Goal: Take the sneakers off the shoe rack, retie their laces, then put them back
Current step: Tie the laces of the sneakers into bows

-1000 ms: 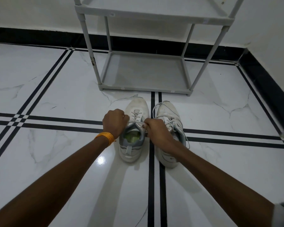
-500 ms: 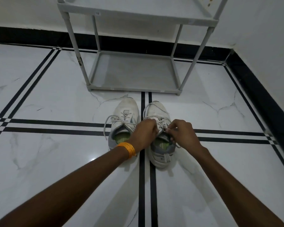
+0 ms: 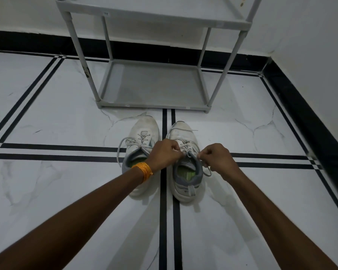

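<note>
From the head view, two white sneakers stand side by side on the floor (image 3: 47, 123) just before the rack (image 3: 154, 102). The left hand (image 3: 164, 154) and right hand (image 3: 216, 158) pinch the laces (image 3: 185, 148) over the right sneaker (image 3: 185, 168), fingers closed on them, it seems. The left sneaker (image 3: 142, 137) has loose laces trailing left.

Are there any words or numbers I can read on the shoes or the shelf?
None can be read.
Small sticker on the shoe rack, upper shelf edge: too small and blurred.
Small mark on the rack's bottom front rail: too small.
Left sneaker and right sneaker: no readable brand or number.
</note>
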The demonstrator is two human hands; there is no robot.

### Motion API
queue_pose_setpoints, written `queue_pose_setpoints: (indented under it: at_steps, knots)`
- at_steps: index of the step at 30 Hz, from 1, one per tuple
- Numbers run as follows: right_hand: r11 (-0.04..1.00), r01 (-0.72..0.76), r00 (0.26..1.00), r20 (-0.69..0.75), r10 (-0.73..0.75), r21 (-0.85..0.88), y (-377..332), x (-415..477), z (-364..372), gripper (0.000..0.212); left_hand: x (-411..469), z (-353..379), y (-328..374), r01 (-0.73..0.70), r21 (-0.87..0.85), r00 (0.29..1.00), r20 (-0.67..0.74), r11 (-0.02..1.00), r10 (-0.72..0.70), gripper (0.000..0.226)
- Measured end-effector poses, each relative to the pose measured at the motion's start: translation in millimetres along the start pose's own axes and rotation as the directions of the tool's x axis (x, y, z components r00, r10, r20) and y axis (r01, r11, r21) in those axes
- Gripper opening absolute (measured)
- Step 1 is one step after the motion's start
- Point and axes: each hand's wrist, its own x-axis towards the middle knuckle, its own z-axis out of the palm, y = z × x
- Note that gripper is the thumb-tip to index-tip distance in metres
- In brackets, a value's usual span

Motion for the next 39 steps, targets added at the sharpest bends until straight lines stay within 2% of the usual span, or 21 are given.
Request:
queue_pose_setpoints:
  at_steps: [2, 3, 6, 7, 8, 10, 12, 15, 21, 23, 25, 29, 31, 32, 33, 35, 37, 39]
  knots:
    - [0.995, -0.057, 0.998, -0.023, 0.059, 0.078, -2, 2, 1, 0.022, 0, -1, -1, 0.023, -0.067, 0.999, 0.030, 0.997, -0.021, 0.018]
    - [0.980, -0.101, 0.994, -0.025, 0.107, 0.171, -3, 3, 3, 0.024, 0, 0, 0, 0.052, -0.110, 0.998, 0.045, 0.993, -0.047, 0.019]
    - [0.803, -0.281, 0.957, 0.095, 0.273, 0.525, -4, 2, 12, 0.026, -3, 1, 4, 0.185, -0.265, 0.982, 0.073, 0.946, -0.172, 0.019]
    - [0.751, -0.304, 0.949, 0.117, 0.293, 0.587, -2, 2, 15, 0.026, -4, 2, 5, 0.222, -0.322, 0.975, 0.083, 0.920, -0.207, 0.018]
    - [0.743, -0.295, 0.951, 0.105, 0.292, 0.600, 2, 3, 17, 0.027, -3, 2, 5, 0.252, -0.372, 0.968, 0.091, 0.893, -0.235, 0.016]
    - [0.790, -0.238, 0.965, 0.044, 0.259, 0.565, 4, 2, 22, 0.036, -3, 3, 4, 0.277, -0.439, 0.960, 0.080, 0.855, -0.270, 0.025]
    - [0.851, -0.177, 0.972, -0.046, 0.228, 0.494, 2, -2, 28, 0.044, -1, 6, 0, 0.236, -0.472, 0.965, 0.013, 0.849, -0.260, 0.038]
    - [0.947, -0.078, 0.968, -0.202, 0.146, 0.312, -4, -1, 38, 0.042, -3, 12, -4, 0.179, -0.439, 0.967, -0.086, 0.880, -0.240, 0.041]
    - [0.979, -0.040, 0.964, -0.249, 0.090, 0.198, -3, 1, 41, 0.039, 0, 17, -9, 0.145, -0.332, 0.964, -0.165, 0.932, -0.208, 0.045]
    - [0.987, -0.005, 0.970, -0.240, 0.044, 0.163, -1, 0, 37, 0.037, -3, 12, -6, 0.102, -0.195, 0.975, -0.174, 0.976, -0.136, 0.042]
    - [0.997, 0.047, 0.979, -0.203, -0.033, 0.065, -2, -1, 26, 0.035, -10, 0, 2, -0.012, 0.018, 0.982, -0.186, 1.000, 0.015, 0.044]
    - [0.964, 0.072, 0.996, -0.026, -0.081, -0.257, -22, -4, -13, 0.048, -21, -37, 36, -0.139, 0.441, 0.923, -0.267, 0.886, 0.278, 0.040]
    - [0.948, 0.106, 0.994, -0.004, -0.112, -0.299, -41, -10, -31, 0.047, -23, -54, 50, -0.226, 0.487, 0.868, -0.292, 0.844, 0.401, 0.041]
    - [0.941, 0.140, 0.989, -0.011, -0.150, -0.307, -51, -13, -39, 0.044, -22, -61, 56, -0.310, 0.441, 0.854, -0.260, 0.842, 0.451, 0.043]
    - [0.932, 0.183, 0.979, -0.029, -0.202, -0.313, -60, -16, -45, 0.042, -22, -66, 62, -0.394, 0.332, 0.859, -0.199, 0.857, 0.471, 0.046]
    - [0.899, 0.282, 0.942, -0.083, -0.326, -0.334, -76, -19, -55, 0.039, -22, -67, 71, -0.466, 0.131, 0.881, -0.018, 0.875, 0.473, 0.046]
    - [0.861, 0.402, 0.893, -0.074, -0.444, -0.313, -90, -19, -61, 0.040, -24, -61, 73, -0.580, 0.243, 0.814, 0.133, 0.777, 0.566, 0.037]
    - [0.829, 0.488, 0.864, 0.021, -0.502, -0.273, -101, -19, -60, 0.040, -23, -53, 69, -0.676, 0.430, 0.724, 0.235, 0.599, 0.648, 0.029]
